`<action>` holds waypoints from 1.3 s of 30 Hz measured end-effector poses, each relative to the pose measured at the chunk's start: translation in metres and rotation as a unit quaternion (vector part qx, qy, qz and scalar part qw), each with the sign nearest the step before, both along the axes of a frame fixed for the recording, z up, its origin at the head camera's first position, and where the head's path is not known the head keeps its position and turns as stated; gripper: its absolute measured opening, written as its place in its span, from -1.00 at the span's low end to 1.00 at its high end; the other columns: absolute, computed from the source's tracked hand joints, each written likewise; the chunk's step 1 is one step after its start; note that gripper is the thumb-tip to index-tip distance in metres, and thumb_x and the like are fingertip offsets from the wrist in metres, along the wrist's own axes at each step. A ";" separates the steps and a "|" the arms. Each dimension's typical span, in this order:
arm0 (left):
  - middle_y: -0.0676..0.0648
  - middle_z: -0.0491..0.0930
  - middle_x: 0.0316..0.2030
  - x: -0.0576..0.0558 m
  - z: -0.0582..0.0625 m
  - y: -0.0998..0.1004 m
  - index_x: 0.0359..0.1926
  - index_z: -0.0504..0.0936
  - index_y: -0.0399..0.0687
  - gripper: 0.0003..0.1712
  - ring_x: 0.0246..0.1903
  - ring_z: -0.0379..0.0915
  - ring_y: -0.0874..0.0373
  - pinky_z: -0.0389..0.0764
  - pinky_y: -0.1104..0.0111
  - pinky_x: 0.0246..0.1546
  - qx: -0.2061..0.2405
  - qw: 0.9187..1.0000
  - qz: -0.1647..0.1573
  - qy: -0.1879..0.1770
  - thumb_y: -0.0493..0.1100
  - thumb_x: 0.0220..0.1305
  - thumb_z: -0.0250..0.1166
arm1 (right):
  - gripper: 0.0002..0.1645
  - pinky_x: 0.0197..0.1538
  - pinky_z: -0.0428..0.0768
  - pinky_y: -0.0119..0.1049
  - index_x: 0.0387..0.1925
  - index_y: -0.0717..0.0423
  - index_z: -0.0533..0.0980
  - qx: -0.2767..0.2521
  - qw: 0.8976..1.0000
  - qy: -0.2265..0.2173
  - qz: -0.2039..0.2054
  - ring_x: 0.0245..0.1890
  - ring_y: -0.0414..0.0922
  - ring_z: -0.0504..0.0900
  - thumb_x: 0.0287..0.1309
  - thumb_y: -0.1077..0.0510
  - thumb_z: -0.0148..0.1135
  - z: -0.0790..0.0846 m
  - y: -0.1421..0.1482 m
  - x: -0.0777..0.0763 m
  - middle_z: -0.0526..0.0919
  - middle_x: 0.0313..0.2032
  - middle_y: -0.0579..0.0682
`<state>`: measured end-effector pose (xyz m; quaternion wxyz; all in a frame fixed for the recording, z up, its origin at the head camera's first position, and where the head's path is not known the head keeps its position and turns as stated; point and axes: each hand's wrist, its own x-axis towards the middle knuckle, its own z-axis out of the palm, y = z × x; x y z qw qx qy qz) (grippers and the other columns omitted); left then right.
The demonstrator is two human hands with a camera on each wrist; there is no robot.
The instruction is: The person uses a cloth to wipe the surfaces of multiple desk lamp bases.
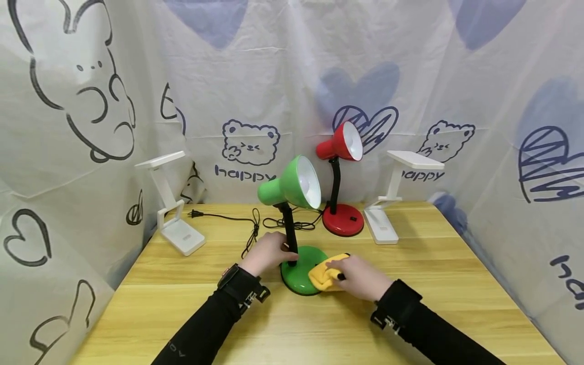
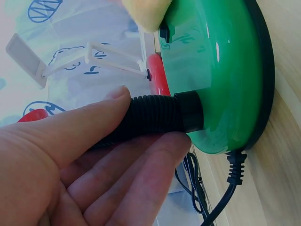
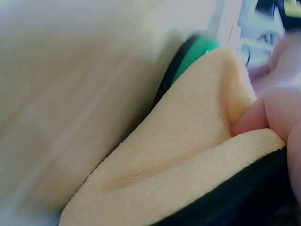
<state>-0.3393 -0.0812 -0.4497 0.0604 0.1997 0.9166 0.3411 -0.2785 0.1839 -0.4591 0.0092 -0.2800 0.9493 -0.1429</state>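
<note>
A green desk lamp [image 1: 288, 185] stands upright at the middle of the wooden table. My left hand [image 1: 269, 252] grips its black ribbed neck [image 2: 155, 115] low down, thumb on one side and fingers on the other, just above the round green base [image 2: 225, 70]. In my right hand [image 1: 362, 278] is a folded yellow cloth [image 1: 325, 274] with a dark edge, laid against the right side of the base. The right wrist view shows the cloth [image 3: 188, 122] close up, covering most of the base there; the fingertips are partly hidden in its folds.
A red desk lamp [image 1: 343, 220] stands behind to the right. White folding lamps stand at the left [image 1: 182, 235] and right [image 1: 382, 225] of the table. A black cord with a plug [image 1: 196, 214] lies coiled behind the green lamp. Printed curtains [image 1: 255, 91] surround the table.
</note>
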 end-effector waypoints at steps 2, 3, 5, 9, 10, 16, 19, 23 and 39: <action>0.00 0.79 -0.31 0.000 0.000 0.000 -0.21 0.74 0.00 -0.71 -0.32 0.70 0.19 0.69 0.29 -0.24 0.003 1.000 0.000 -0.001 0.06 0.16 0.49 | -0.61 -0.02 0.69 -0.17 0.07 0.07 0.67 -0.017 1.000 -0.002 -0.026 -0.12 -0.13 0.72 0.20 0.11 0.39 -0.002 0.007 -0.010 0.78 -0.04 -0.01; 0.00 0.79 -0.31 0.000 -0.001 -0.001 -0.21 0.74 0.00 -0.70 -0.32 0.70 0.19 0.69 0.29 -0.24 0.004 1.000 0.000 -0.002 0.06 0.16 0.50 | -0.65 -0.09 0.67 -0.20 0.02 0.07 0.68 -0.026 0.999 -0.003 -0.037 -0.20 -0.16 0.70 0.20 0.11 0.39 -0.004 0.009 -0.016 0.78 -0.11 -0.04; -0.01 0.79 -0.30 -0.001 -0.001 -0.001 -0.21 0.74 -0.01 -0.70 -0.31 0.71 0.19 0.69 0.28 -0.24 0.004 1.000 0.000 -0.002 0.06 0.16 0.50 | -0.75 -0.24 0.56 -0.30 -0.08 0.04 0.69 -0.040 0.997 -0.007 -0.061 -0.36 -0.23 0.58 0.22 0.09 0.38 -0.006 0.009 -0.028 0.72 -0.29 -0.13; -0.02 0.79 -0.30 -0.002 -0.002 0.000 -0.21 0.74 -0.01 -0.71 -0.31 0.71 0.18 0.70 0.29 -0.23 0.002 1.000 -0.003 0.000 0.06 0.16 0.49 | -0.90 -0.37 0.32 -0.33 -0.29 -0.02 0.63 -0.056 0.994 -0.011 -0.096 -0.51 -0.21 0.39 0.26 0.06 0.33 -0.008 -0.001 -0.051 0.46 -0.53 -0.15; -0.02 0.79 -0.30 -0.002 -0.002 0.000 -0.21 0.74 -0.01 -0.71 -0.32 0.71 0.19 0.70 0.29 -0.24 0.002 1.000 -0.005 0.001 0.06 0.17 0.49 | -0.89 -0.37 0.32 -0.31 -0.31 -0.02 0.61 -0.055 0.993 -0.012 -0.104 -0.50 -0.19 0.40 0.27 0.05 0.32 -0.009 -0.006 -0.057 0.45 -0.54 -0.12; 0.03 0.79 -0.32 -0.003 -0.003 -0.001 -0.23 0.74 0.04 -0.73 -0.34 0.70 0.23 0.69 0.31 -0.25 0.000 1.000 -0.005 0.005 0.07 0.16 0.49 | -0.73 -0.14 0.62 -0.12 -0.06 0.07 0.68 -0.072 0.991 -0.002 -0.110 -0.29 -0.05 0.68 0.30 0.04 0.29 -0.008 -0.039 -0.080 0.76 -0.24 0.08; 0.04 0.79 -0.33 -0.002 -0.004 0.000 -0.23 0.74 0.05 -0.75 -0.35 0.70 0.23 0.69 0.30 -0.25 -0.001 1.000 -0.006 0.007 0.06 0.16 0.49 | -0.75 -0.24 0.53 -0.22 -0.03 0.03 0.67 -0.081 0.993 -0.011 -0.085 -0.40 -0.14 0.60 0.35 0.04 0.27 -0.010 -0.053 -0.087 0.75 -0.26 0.05; 0.04 0.79 -0.34 -0.003 -0.005 0.000 -0.21 0.74 0.05 -0.74 -0.37 0.69 0.24 0.68 0.31 -0.26 0.000 1.000 -0.010 0.014 0.04 0.15 0.50 | -0.69 -0.26 0.40 -0.28 0.12 -0.18 0.63 -0.075 0.995 -0.044 -0.044 -0.42 -0.20 0.51 0.41 0.02 0.21 -0.012 -0.067 -0.098 0.69 -0.37 -0.06; 0.10 0.79 -0.34 0.000 0.000 0.000 -0.23 0.74 0.14 -0.70 -0.38 0.67 0.26 0.64 0.29 -0.31 -0.035 0.999 0.011 0.024 0.18 0.14 0.48 | -0.62 0.21 0.60 -0.11 0.15 -0.02 0.62 -0.076 0.992 -0.096 -0.017 0.13 -0.08 0.66 0.35 0.05 0.26 -0.010 -0.028 -0.091 0.72 0.09 -0.05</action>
